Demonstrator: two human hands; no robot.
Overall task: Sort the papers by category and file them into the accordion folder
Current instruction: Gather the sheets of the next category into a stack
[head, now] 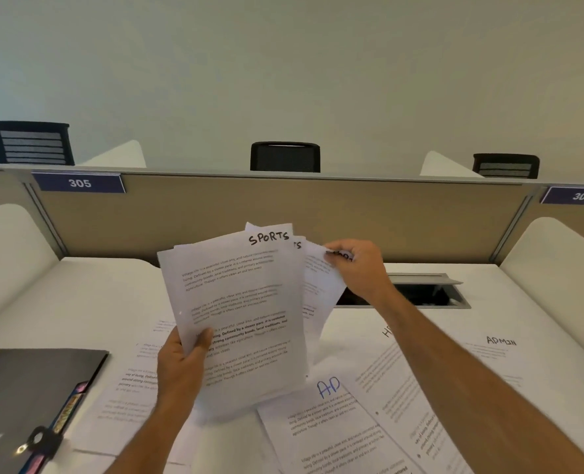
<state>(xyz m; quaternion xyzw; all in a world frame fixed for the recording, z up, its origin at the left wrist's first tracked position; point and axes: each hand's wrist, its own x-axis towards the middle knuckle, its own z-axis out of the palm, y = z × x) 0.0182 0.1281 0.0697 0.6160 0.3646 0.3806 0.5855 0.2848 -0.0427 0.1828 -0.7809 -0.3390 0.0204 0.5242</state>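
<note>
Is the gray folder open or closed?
Closed. The gray accordion folder lies flat on the desk, its cover down, with only colored tab edges peeking out its side.

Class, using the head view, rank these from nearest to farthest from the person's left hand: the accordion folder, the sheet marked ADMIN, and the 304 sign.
From the left hand, which grips the SPORTS papers:
1. Accordion folder, on the desk to that hand's left.
2. Sheet marked ADMIN, flat on the desk far to the right.
3. 304 sign, up on the partition at the far right.
</note>
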